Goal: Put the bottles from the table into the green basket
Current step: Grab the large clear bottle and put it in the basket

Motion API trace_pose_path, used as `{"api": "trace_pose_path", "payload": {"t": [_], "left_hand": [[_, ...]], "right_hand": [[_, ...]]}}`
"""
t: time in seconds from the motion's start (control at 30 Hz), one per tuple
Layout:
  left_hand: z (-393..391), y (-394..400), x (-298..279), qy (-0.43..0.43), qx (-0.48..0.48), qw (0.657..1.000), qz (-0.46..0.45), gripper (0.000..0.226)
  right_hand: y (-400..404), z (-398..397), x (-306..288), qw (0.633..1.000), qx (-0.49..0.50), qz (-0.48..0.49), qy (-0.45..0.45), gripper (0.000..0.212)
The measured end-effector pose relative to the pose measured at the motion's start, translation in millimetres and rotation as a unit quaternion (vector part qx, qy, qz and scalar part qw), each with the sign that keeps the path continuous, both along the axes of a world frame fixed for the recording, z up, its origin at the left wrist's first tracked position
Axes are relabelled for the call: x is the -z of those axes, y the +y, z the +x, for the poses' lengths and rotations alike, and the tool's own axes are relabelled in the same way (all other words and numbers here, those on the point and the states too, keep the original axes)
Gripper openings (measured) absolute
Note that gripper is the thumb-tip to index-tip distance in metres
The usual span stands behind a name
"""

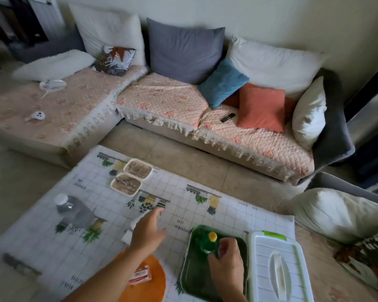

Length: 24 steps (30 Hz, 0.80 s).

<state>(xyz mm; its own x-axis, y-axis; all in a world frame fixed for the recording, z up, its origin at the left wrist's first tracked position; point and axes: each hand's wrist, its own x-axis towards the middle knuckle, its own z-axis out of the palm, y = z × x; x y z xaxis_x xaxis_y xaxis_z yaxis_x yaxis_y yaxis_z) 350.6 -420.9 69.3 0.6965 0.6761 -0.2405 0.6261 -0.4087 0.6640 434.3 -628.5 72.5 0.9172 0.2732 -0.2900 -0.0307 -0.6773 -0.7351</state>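
my right hand (226, 261) grips the green bottle (208, 243) upright over the green basket (191, 273) to seat it, left hand (147, 233) released, reaching toward the clear bottle (71, 209).

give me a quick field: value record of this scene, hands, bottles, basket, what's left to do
right hand: fingers on the green bottle with the yellow cap, over the green basket
left hand: open, reaching forward over the table, holding nothing
clear bottle: white cap, on the table at far left, outside the basket
white lidded box: right beside the basket
orange mat: near table edge, small red and white box on it
left to do: clear bottle not yet in the basket
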Motion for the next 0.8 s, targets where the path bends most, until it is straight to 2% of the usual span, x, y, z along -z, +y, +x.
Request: {"api": "trace_pose_path", "payload": {"t": [0.17,0.3,0.37,0.53,0.63,0.73,0.8], "left_hand": [[-62.4,61.8,-10.7,-0.013,-0.039,0.998,0.048,0.081],[-110.8,120.3,-4.4,0.055,-0.038,0.996,0.062,0.1],[-131.6,146.1,-1.7,0.067,-0.053,0.994,0.069,0.107],[-165.6,208.1,9.3,0.058,-0.142,0.984,0.088,0.124],[-178.1,238.5,27.4,0.041,-0.21,0.973,0.084,0.127],[-185.1,262.7,52.4,0.027,-0.258,0.966,0.016,0.133],[-181.9,272.3,67.4,0.0,-0.283,0.957,-0.061,0.135]], "right_hand": [[35.6,-29.4,5.4,0.986,-0.145,-0.072,0.045,0.047],[57.8,-51.7,45.3,0.957,-0.243,-0.138,0.071,0.077],[67.6,-59.7,61.8,0.944,-0.274,-0.167,0.071,0.082],[90.1,-63.5,100.3,0.953,-0.237,-0.187,0.033,0.081],[106.0,-71.7,95.2,0.95,-0.205,-0.232,-0.046,0.084],[116.9,-75.0,93.7,0.939,-0.2,-0.262,-0.1,0.114],[116.4,-75.5,96.7,0.928,-0.196,-0.297,-0.114,0.115]]}}
